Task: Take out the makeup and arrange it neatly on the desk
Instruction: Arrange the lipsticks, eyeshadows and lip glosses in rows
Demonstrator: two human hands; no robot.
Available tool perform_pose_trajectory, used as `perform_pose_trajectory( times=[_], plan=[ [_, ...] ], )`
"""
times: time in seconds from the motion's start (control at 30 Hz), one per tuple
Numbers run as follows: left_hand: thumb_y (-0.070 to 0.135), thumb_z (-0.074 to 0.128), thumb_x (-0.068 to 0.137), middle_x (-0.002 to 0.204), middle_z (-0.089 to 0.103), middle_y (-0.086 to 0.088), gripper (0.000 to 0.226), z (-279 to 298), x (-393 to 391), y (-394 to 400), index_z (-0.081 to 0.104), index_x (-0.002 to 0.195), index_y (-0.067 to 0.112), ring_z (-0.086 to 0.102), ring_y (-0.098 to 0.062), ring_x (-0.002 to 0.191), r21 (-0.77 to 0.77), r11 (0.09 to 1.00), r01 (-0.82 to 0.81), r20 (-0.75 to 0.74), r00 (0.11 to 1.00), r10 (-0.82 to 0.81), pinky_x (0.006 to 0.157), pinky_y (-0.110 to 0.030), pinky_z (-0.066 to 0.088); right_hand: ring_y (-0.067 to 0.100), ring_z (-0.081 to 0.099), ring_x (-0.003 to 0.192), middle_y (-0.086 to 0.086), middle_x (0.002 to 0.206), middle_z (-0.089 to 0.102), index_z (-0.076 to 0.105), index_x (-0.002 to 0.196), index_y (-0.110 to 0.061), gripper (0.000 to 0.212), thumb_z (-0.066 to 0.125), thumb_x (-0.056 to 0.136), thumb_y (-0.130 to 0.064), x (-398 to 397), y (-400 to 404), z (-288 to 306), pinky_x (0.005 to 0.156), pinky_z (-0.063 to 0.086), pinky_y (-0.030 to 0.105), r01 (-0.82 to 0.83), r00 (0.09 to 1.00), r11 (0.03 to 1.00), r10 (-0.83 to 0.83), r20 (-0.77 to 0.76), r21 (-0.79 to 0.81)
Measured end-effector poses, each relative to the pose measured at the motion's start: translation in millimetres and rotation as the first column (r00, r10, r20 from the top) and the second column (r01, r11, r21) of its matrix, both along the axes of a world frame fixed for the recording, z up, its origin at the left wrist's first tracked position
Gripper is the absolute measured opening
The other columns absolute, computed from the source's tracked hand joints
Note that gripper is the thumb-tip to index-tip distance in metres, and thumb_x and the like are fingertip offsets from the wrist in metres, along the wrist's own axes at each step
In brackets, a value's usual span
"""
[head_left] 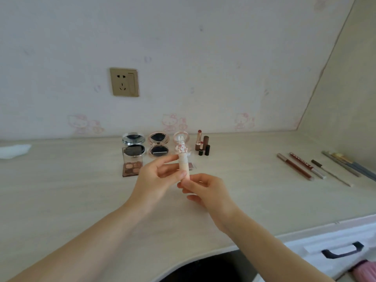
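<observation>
Presently both hands hold a peach lipstick tube topped with a rabbit figure upright above the bench. Left hand pinches its middle, its grip clamped between thumb and fingers; right hand curls its grip round the base. At twelve o'clock stand open compacts and lipsticks; at three o'clock lie makeup pencils.
</observation>
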State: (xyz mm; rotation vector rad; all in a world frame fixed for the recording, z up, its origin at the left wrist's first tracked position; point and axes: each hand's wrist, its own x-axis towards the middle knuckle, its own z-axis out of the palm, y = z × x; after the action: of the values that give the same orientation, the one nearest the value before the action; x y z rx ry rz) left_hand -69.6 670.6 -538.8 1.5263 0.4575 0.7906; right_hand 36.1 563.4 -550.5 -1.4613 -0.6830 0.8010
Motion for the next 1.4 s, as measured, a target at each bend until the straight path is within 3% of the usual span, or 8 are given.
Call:
perform_pose_trajectory(
  times=[0.13, 0.3, 0.47, 0.63, 0.83, 1.07, 1.3, 1.4],
  plan=[
    [-0.003, 0.068, 0.081, 0.094, 0.075, -0.010, 0.030, -7, -19, 12, 0.067, 0.110, 0.006, 0.071, -0.025, 0.091, -0.194, 0.978, -0.080, 0.047, 0.995, 0.091, 0.084, -0.035, 0.056, 0.009, 0.067, 0.080, 0.006, 0.089, 0.075, 0.070, 0.097, -0.008, 0.019, 0.074, 0.082, -0.020, -20, 22, -4, 0.075, 0.055, 0.024, -0.041, 0.999, 0.999, 0.041, 0.035, 0.005],
    [-0.004, 0.066, 0.083, 0.097, 0.074, -0.014, 0.027, -6, -36, 29, 0.068, 0.107, 0.007, 0.070, -0.030, 0.093, -0.209, 0.974, -0.089, 0.048, 0.994, 0.101, 0.085, -0.040, 0.055, 0.012, 0.068, 0.086, 0.005, 0.098, 0.072, 0.068, 0.101, -0.014, 0.025, 0.074, 0.082, -0.029, -22, 41, -2, 0.075, 0.057, 0.031, -0.073, 0.991, 0.997, 0.073, 0.109, -0.007],
    [-0.001, 0.065, 0.085, 0.091, 0.075, -0.007, 0.027, -11, -39, 31, 0.067, 0.108, 0.013, 0.071, -0.023, 0.090, -0.120, 0.988, -0.097, -0.018, 0.995, 0.095, 0.079, -0.033, 0.057, 0.016, 0.067, 0.099, 0.004, 0.110, 0.068, 0.065, 0.109, -0.019, 0.029, 0.070, 0.085, -0.033, -7, 57, 9, 0.078, 0.056, 0.028, -0.183, 0.979, 0.982, 0.178, 0.095, 0.051],
    [0.007, 0.072, 0.082, 0.091, 0.076, 0.000, 0.043, -17, -38, 30, 0.054, 0.117, 0.023, 0.071, -0.018, 0.084, -0.017, 0.990, -0.137, -0.037, 0.990, 0.136, 0.086, -0.031, 0.049, 0.011, 0.067, 0.086, 0.004, 0.094, 0.071, 0.069, 0.097, -0.015, 0.013, 0.071, 0.084, -0.018, -5, 67, 3, 0.074, 0.051, 0.028, -0.173, 0.968, 0.978, 0.147, 0.202, 0.118],
    [0.004, 0.083, 0.067, 0.086, 0.073, 0.003, 0.032, -26, -37, 26, 0.067, 0.092, 0.016, 0.070, -0.013, 0.081, 0.179, 0.971, -0.158, -0.086, 0.981, 0.175, 0.074, -0.030, 0.058, 0.015, 0.066, 0.088, 0.006, 0.092, 0.073, 0.071, 0.092, -0.006, 0.022, 0.080, 0.073, -0.013, -4, 67, -4, 0.089, 0.053, 0.039, -0.159, 0.971, 0.974, 0.124, 0.206, 0.163],
    [0.005, 0.084, 0.065, 0.074, 0.073, 0.003, 0.026, -25, -37, 27, 0.070, 0.085, 0.015, 0.070, -0.013, 0.070, 0.180, 0.968, -0.177, -0.067, 0.979, 0.191, 0.065, -0.021, 0.054, 0.011, 0.064, 0.071, 0.014, 0.082, 0.071, 0.071, 0.093, -0.003, 0.030, 0.083, 0.066, -0.007, -6, 65, 0, 0.068, 0.053, 0.020, -0.083, 0.980, 0.979, 0.047, 0.192, 0.186],
    [0.005, 0.079, 0.071, 0.079, 0.075, -0.007, 0.020, -18, -42, 33, 0.072, 0.089, 0.013, 0.072, -0.021, 0.078, 0.086, 0.994, -0.067, -0.103, 0.992, 0.076, 0.074, -0.024, 0.055, 0.026, 0.069, 0.096, 0.007, 0.094, 0.075, 0.073, 0.093, -0.009, 0.016, 0.075, 0.077, -0.005, -3, 60, 3, 0.090, 0.054, 0.039, -0.174, 0.972, 0.961, 0.131, 0.197, 0.217],
    [0.004, 0.080, 0.070, 0.078, 0.074, -0.005, 0.020, -16, -41, 31, 0.072, 0.087, 0.012, 0.071, -0.017, 0.076, 0.099, 0.992, -0.079, -0.092, 0.992, 0.088, 0.071, -0.020, 0.054, 0.028, 0.064, 0.104, 0.003, 0.099, 0.074, 0.074, 0.097, -0.019, 0.018, 0.072, 0.080, -0.014, -3, 58, 3, 0.097, 0.049, 0.044, -0.215, 0.958, 0.954, 0.164, 0.236, 0.210]
  ],
)
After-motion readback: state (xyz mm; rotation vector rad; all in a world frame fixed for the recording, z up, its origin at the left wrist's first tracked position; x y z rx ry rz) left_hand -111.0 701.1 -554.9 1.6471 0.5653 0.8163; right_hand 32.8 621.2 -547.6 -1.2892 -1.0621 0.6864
